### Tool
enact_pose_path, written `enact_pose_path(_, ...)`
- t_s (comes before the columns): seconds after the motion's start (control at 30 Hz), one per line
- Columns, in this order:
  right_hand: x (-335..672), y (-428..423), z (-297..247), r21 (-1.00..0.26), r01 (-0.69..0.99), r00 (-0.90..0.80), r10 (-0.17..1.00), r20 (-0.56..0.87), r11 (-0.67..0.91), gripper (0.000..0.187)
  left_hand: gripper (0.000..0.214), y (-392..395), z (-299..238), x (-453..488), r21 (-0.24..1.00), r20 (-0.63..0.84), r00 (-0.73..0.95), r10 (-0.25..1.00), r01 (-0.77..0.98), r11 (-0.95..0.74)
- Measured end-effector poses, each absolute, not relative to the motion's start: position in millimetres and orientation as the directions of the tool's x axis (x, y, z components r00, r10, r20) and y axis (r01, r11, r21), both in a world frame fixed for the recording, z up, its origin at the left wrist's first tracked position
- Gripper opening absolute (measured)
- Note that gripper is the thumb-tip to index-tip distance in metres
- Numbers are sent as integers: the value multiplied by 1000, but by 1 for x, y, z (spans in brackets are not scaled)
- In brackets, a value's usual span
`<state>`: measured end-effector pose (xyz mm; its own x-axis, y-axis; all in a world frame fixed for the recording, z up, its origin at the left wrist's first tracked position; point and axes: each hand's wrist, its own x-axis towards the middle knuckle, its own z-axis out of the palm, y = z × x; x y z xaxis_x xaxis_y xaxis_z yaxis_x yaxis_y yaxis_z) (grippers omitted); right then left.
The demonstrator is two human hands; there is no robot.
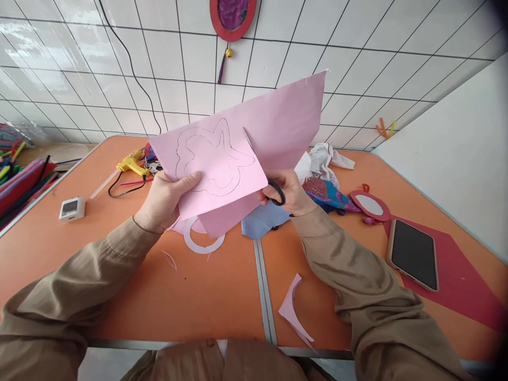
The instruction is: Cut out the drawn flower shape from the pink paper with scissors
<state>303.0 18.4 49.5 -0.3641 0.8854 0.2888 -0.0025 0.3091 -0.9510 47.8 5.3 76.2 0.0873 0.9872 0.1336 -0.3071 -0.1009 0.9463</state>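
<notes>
Gripping pink paper (222, 161), left hand (169, 194) at edge, scissors (281, 192) to right

The left hand (163, 197) and the scissors (281, 191) are partly hidden by the pink paper (288, 119); the red oval frame (230, 35) is cut off by the top edge.

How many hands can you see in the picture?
2. The left hand holds the pink paper near its lower left edge, partly hidden behind it. The right hand is farther right, holding the black-handled scissors.
</notes>
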Motion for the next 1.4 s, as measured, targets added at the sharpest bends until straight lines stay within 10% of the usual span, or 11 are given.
enact_pose_path(1.4, 304, 23, 63, -851, 4, -471, 751, 462, 525, 46, 24, -2, 80, 48, 950, 189, 101, 977, -272, -156)
